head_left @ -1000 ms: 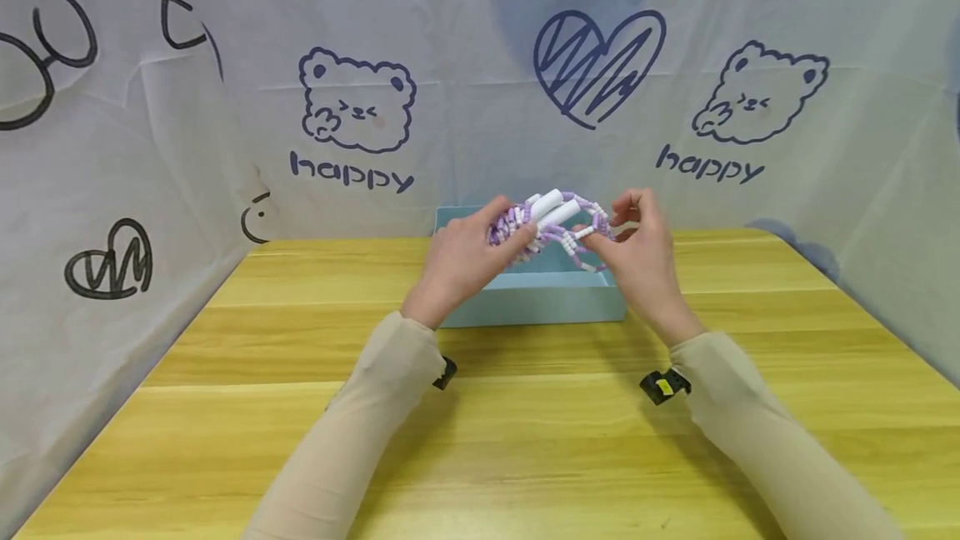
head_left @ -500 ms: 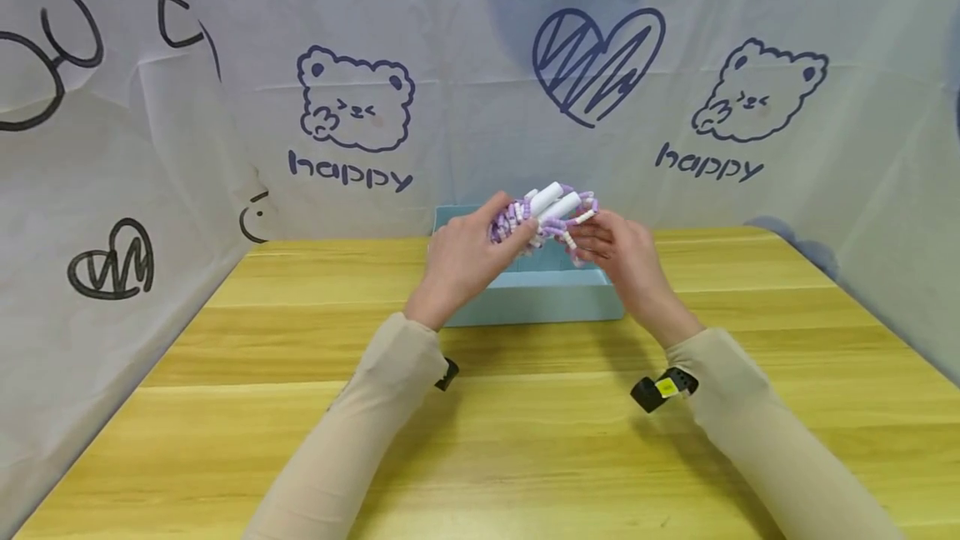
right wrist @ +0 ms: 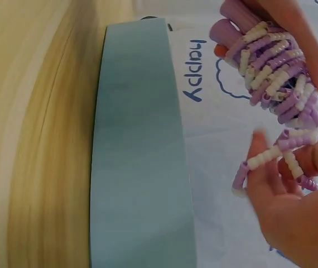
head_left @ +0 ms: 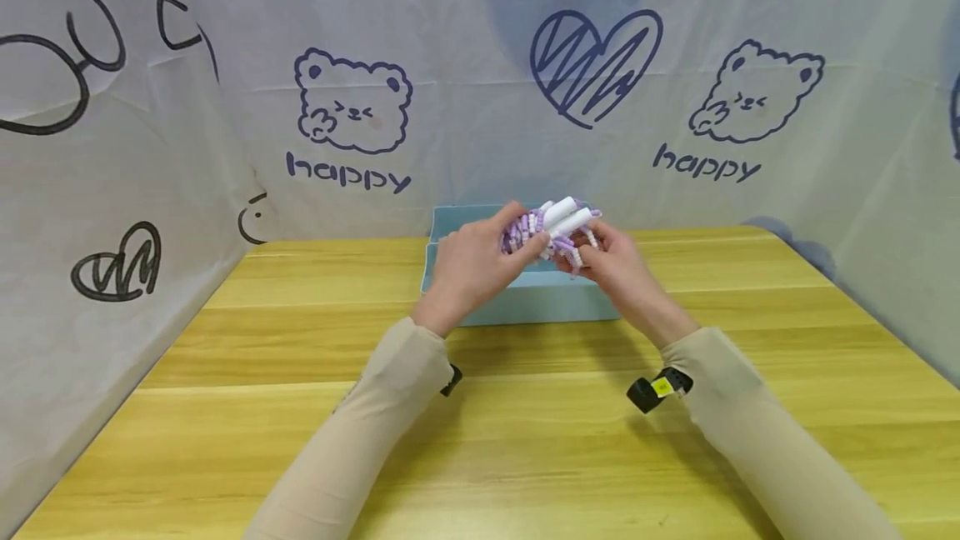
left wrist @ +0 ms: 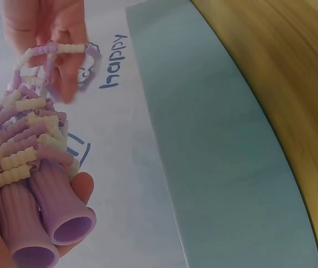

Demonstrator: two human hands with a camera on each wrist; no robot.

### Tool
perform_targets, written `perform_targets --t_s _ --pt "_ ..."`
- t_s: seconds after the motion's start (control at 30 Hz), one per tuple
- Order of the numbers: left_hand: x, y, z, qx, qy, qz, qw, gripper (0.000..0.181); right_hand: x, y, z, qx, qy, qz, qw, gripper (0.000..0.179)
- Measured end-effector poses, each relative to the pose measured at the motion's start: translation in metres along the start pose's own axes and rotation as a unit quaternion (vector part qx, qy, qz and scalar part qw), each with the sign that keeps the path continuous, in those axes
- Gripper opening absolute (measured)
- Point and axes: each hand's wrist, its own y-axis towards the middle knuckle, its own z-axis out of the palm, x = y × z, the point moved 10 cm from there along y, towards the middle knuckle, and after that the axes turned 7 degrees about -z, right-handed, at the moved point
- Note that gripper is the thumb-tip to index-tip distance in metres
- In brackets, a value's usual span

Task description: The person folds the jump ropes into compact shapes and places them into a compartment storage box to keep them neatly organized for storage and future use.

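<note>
A beaded jump rope (head_left: 534, 227) in purple and white is bundled up above the table. My left hand (head_left: 474, 263) grips the bundle, thumb on the near side. Two smooth tubular handles (head_left: 567, 221) lie side by side along it; their hollow ends face the camera in the left wrist view. At the other end a loose loop of beads (right wrist: 268, 156) hangs from the bundle. My right hand (head_left: 626, 275) holds this loop between thumb and fingers, its fingertips partly hidden behind the beads in the head view.
A light blue box (head_left: 540, 305) stands on the wooden table (head_left: 525, 440) just behind and below the hands. Behind the table hangs a white cloth (head_left: 480, 132) with bear and heart drawings. Each wrist wears a black strap (head_left: 660, 388).
The right hand has moved left and closer to the bundle, bringing the loose loop in against it. The left hand has shifted slightly right with the jump rope.
</note>
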Motion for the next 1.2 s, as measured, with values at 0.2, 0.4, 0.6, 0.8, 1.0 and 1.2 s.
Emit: perform_targets --t_s 0.2,0.4,0.6,0.8,1.0,1.2 --pt "0.000 0.000 0.003 -0.001 0.013 0.004 0.9999 0.046 0.007 -0.003 -0.011 -0.051 -0.162 -0.031 0.9850 0.049" --pt "0.003 0.000 0.002 -0.001 0.004 -0.012 0.9999 0.047 0.014 -0.006 -0.020 -0.092 -0.192 -0.065 0.9750 0.053" --pt "0.005 0.000 0.003 0.001 -0.047 -0.033 0.9984 0.046 -0.001 -0.005 0.005 -0.020 0.080 -0.005 0.9966 0.048" --pt "0.003 0.000 0.014 0.035 -0.075 -0.050 0.9953 0.051 0.010 -0.009 0.027 0.043 0.299 0.007 0.9533 0.049" --pt "0.001 -0.004 0.029 0.083 -0.165 -0.072 0.9801 0.057 0.005 -0.012 0.037 0.044 0.311 0.020 0.9492 0.049" --pt "0.000 -0.008 0.046 0.140 -0.304 -0.097 0.9373 0.054 0.002 -0.011 0.040 0.010 0.307 0.010 0.9517 0.042"
